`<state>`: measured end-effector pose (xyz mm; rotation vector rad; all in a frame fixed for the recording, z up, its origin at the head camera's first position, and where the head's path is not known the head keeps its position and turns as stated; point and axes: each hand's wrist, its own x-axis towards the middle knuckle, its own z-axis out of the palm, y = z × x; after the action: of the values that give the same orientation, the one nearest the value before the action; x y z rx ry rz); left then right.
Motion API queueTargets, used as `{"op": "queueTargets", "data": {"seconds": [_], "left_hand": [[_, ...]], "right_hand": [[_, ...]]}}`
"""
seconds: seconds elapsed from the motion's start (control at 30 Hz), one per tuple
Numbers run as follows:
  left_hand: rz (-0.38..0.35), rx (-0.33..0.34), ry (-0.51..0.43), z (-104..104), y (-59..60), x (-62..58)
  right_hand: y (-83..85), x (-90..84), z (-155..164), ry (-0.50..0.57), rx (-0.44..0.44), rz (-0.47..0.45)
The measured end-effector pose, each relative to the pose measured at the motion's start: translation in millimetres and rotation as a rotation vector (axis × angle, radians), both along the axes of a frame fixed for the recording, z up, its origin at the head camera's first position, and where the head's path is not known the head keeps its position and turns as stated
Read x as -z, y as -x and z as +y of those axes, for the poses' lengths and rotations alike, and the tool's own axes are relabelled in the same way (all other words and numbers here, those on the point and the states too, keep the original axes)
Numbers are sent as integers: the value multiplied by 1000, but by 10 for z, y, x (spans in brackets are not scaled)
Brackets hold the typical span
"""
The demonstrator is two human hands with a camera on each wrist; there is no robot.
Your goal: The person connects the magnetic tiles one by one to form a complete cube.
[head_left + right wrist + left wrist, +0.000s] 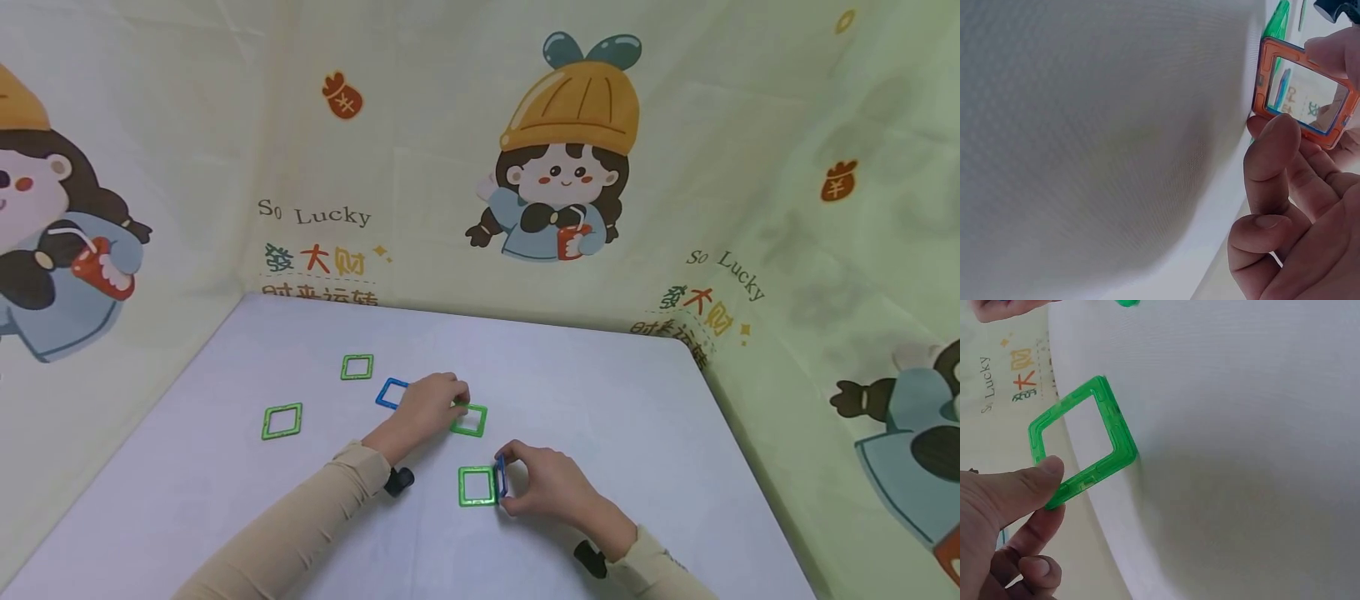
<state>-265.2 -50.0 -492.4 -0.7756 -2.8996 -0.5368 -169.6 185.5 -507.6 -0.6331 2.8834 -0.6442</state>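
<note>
On the white table (615, 400), the left hand (427, 408) pinches one corner of a green square frame (469, 420), thumb on top; the left wrist view shows that thumb (1019, 490) pressing the frame's (1082, 440) near edge with a finger underneath, a grip the head view hides behind the knuckles. Just behind this hand a blue square frame (391, 392) lies flat, partly covered.

Nearer the person than the pinched frame, the right hand (543, 483) holds an upright frame (501, 477) on edge, touching the right side of a flat green square (477, 486). From the head view this upright piece looks blue with a red edge; the right wrist view shows it (1304, 90) orange-faced with blue behind, gripped between fingertips.

Two more green squares (357, 367) (282, 421) lie well left of the pinched frame.
</note>
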Motion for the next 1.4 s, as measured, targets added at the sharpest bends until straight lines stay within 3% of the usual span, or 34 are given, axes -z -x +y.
{"op": "queueTargets", "data": {"seconds": [0.47, 0.9, 1.4], "left_hand": [[35, 12, -44, -16, -70, -39], [59, 15, -67, -20, -245, -58], [86, 27, -102, -1, -348, -62]], "right_hand": [[2, -32, -32, 4, 4, -18], [17, -22, -52, -13, 1, -16], [-3, -22, -47, -11, 7, -11]]}}
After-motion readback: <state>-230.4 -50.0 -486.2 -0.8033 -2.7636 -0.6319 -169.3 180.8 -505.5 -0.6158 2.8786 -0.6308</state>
